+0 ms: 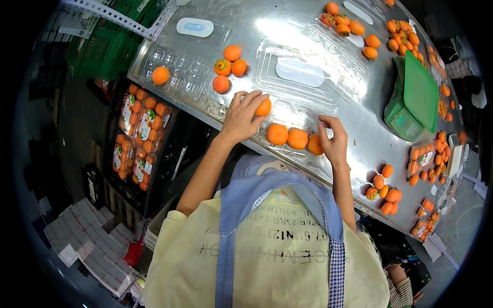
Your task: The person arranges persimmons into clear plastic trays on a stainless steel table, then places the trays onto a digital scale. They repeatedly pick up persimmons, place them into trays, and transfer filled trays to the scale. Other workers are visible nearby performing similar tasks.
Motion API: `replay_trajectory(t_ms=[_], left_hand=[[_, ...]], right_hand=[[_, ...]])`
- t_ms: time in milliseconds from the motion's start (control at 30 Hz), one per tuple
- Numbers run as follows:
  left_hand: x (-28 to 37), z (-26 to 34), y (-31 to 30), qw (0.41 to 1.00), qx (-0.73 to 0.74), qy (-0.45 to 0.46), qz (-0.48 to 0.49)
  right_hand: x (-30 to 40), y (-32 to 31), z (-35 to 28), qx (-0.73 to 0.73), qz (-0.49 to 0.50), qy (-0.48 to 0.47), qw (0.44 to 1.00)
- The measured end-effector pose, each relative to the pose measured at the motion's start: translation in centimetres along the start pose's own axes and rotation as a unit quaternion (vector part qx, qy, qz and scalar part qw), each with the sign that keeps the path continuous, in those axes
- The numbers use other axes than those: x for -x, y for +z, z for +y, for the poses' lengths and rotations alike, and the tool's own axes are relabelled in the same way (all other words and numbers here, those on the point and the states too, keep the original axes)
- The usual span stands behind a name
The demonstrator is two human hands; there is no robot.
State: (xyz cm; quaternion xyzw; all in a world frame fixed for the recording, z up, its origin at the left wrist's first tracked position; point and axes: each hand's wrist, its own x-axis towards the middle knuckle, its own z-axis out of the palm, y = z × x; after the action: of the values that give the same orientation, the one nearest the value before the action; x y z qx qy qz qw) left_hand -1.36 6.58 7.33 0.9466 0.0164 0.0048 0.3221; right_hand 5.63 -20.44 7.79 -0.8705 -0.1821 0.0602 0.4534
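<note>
In my left hand (243, 117), a persimmon (263, 107) is held between the fingers, over the left end of a clear plastic tray (283, 111) with round hollows. Three persimmons (297, 138) sit in a row along the tray's near side. My right hand (334, 138) is at the row's right end, its thumb and fingers by the last persimmon (315, 144); whether it grips that fruit cannot be told. Behind the tray lies an open clear plastic lid or box (299, 72) with a white oval showing on it. Several loose persimmons (232, 53) are grouped to the left.
On the metal table (227, 115), another clear hollowed tray (177, 73) holds one persimmon. A green scale (408, 104) and more persimmons (392, 195) lie right. Packed persimmon boxes (144, 127) fill a black crate at the lower left. A person's striped sleeve (400, 292) shows lower right.
</note>
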Motion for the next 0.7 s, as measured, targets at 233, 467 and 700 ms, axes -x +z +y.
replay_trajectory(t_ms=[233,467,700], left_hand=[[-1.0,-0.1,-0.5,0.999,-0.023,0.018,-0.046],[-1.1,0.3,-0.9,0.998,-0.029,0.035,-0.031],[-0.7,0.5,-2.1,0.999,0.027,0.023,0.032]], right_hand=[[0.8,-0.5,1.7,-0.002,0.030,0.002,1.000],[0.9,-0.6,1.7,-0.015,0.011,0.033,0.999],[-2.6,-3.4,0.6,-0.049,0.116,-0.024,0.992]])
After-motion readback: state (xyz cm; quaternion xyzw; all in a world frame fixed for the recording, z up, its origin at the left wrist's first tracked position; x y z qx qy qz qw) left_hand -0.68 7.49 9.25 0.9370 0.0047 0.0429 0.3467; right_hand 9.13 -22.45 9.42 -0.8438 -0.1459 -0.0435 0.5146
